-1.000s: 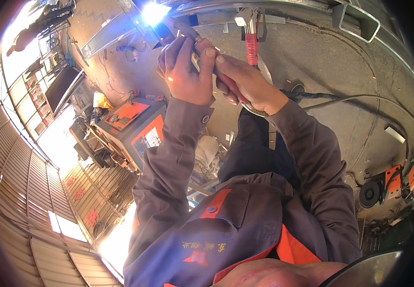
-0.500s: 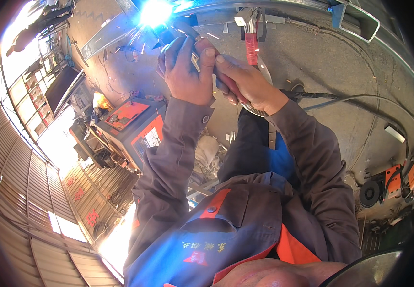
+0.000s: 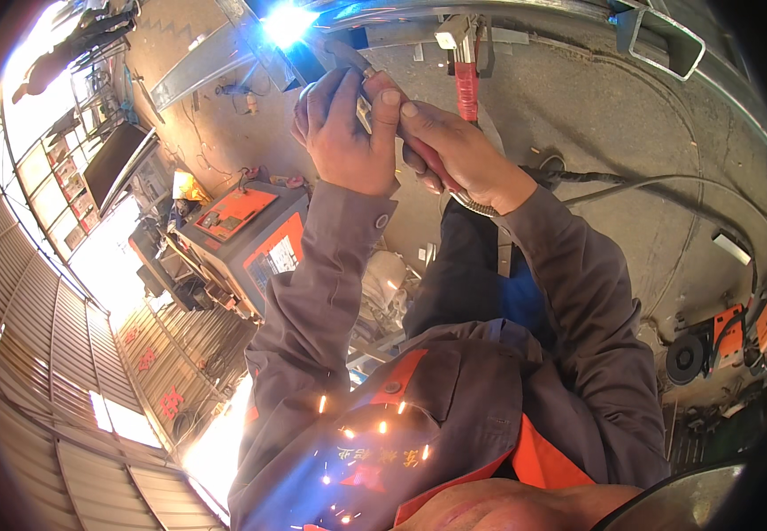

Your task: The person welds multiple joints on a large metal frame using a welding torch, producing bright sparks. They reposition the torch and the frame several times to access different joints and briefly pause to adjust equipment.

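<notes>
My right hand (image 3: 467,155) is wrapped round the red handle of a welding torch (image 3: 381,85), its thumb along the top. My left hand (image 3: 341,124) closes round the front of the handle, thumb pressed against it and fingers curled near the bent neck (image 3: 346,57). Beyond the neck a blue-white welding arc (image 3: 289,24) glares at the steel frame (image 3: 255,40). The glare hides the torch tip and the joint. From behind my right hand comes a ribbed cable sleeve (image 3: 474,205).
A red-handled clamp (image 3: 466,88) grips the long steel bar. An open-ended square tube (image 3: 666,44) is at the far right. An orange-and-grey machine (image 3: 246,226) stands left; an orange wire feeder (image 3: 730,334) lies right. Dark cables (image 3: 658,186) cross the floor. Sparks fly over my jacket.
The arc's glow has become smaller, and bright sparks now show over my jacket front. Both hands keep nearly the same place on the torch.
</notes>
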{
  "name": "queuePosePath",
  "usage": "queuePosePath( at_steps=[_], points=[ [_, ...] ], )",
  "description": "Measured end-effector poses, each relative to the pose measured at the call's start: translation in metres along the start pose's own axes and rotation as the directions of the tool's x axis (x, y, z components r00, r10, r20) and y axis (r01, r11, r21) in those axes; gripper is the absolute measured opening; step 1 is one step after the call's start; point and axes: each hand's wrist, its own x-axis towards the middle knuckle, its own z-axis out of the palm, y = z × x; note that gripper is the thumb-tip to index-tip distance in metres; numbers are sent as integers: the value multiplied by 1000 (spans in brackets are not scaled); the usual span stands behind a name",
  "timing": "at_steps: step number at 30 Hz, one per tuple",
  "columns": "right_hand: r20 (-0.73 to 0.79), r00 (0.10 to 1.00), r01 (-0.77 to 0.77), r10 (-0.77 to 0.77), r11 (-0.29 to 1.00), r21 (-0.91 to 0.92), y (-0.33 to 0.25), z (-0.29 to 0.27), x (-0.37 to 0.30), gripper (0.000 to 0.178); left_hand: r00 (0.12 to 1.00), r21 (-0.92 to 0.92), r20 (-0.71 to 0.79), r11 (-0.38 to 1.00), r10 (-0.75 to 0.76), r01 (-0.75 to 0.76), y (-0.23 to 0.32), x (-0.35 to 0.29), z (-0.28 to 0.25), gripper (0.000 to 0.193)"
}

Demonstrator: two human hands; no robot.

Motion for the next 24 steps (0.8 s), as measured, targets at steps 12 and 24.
queuePosePath(
  at_steps=[12,24],
  points=[
    [3,1000,10,-10,1000,28,3,-2,3,49,998,-69,43,996,-53,56,-2,-1,0,56],
    [-5,1000,20,-20,1000,-9,1,-1,1,54,1000,-40,19,999,-25,26,-1,0,1,54]
  ],
)
